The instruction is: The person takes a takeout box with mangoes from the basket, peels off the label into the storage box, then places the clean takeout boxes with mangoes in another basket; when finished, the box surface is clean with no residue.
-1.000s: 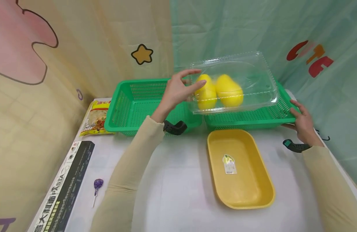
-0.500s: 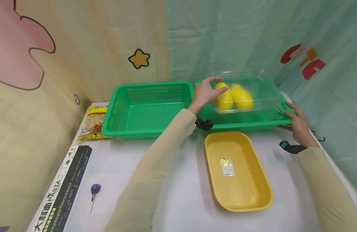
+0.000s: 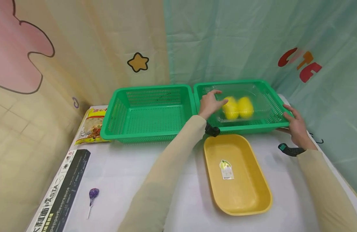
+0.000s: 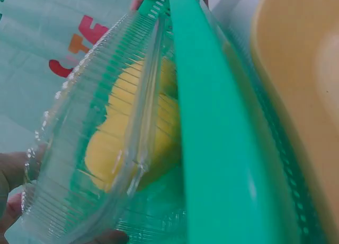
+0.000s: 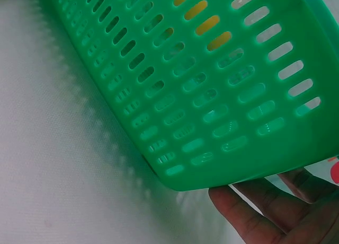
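Note:
My left hand (image 3: 210,104) pinches the left end of a clear plastic clamshell box (image 3: 261,108). Two yellow fruits (image 3: 245,107), their kind unclear, show inside it. The box sits down within the right green basket (image 3: 242,130); whether it touches the basket floor cannot be told. In the left wrist view, the box (image 4: 53,164) tilts beside the basket's long rim (image 4: 217,138). At the basket's right end, my right hand (image 3: 299,129) holds the rim. The right wrist view has its fingers (image 5: 238,209) against the basket's edge.
Another green basket (image 3: 155,119) adjoins on the left. A yellow tray (image 3: 239,193) with a sticker lies in front. On the left are a noodle packet (image 3: 92,125), a pasta box (image 3: 65,190) and a purple lollipop (image 3: 93,194). Curtains (image 3: 224,38) hang behind.
My left hand has moved right and down, lowering the clear box with the yellow fruits from above the right basket into it. My right hand keeps its hold at the basket's end.

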The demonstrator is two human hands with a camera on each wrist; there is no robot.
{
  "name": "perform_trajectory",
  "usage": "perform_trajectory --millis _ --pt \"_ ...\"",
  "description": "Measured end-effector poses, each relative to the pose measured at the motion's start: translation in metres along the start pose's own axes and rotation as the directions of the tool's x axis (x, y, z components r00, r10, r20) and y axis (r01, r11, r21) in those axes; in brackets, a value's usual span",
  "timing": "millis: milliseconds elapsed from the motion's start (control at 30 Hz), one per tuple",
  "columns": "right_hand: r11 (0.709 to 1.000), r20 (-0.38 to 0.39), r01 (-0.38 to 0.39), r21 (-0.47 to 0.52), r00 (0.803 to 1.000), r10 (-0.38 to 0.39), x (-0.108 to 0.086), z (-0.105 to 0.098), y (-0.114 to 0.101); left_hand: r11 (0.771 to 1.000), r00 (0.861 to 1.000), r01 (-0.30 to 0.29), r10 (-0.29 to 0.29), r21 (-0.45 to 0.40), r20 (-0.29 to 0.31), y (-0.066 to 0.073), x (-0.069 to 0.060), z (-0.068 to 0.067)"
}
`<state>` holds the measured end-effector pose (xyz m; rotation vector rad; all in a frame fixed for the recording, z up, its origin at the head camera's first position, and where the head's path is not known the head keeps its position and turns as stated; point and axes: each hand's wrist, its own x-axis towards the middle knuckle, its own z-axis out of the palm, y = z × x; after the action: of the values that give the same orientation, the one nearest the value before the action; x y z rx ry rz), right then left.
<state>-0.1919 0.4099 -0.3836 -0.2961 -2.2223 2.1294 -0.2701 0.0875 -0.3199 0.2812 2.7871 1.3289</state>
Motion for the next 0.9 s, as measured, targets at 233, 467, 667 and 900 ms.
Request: perform_trajectory --millis 233,467,667,900 --pt "1.000 0.011 -0.009 0.025 1.000 0.009 -0.002 0.000 0.000 0.999 0.999 0.039 -0.039 0.017 0.007 -0.003 -0.001 0.011" --pt "0.999 0.008 -0.009 0.035 1.000 0.009 -0.001 0.001 -0.001 0.993 0.993 0.114 -0.114 -0.002 0.038 -0.002 0.002 0.019" --pt "1.000 -0.005 -0.005 0.020 1.000 0.005 -0.001 -0.001 -0.001 0.981 0.978 0.195 -0.194 -0.010 0.075 -0.001 0.005 0.027" --pt "1.000 -0.013 0.000 0.015 1.000 0.000 -0.002 0.000 0.001 0.971 0.966 0.237 -0.232 -0.037 0.111 -0.006 0.008 0.033"
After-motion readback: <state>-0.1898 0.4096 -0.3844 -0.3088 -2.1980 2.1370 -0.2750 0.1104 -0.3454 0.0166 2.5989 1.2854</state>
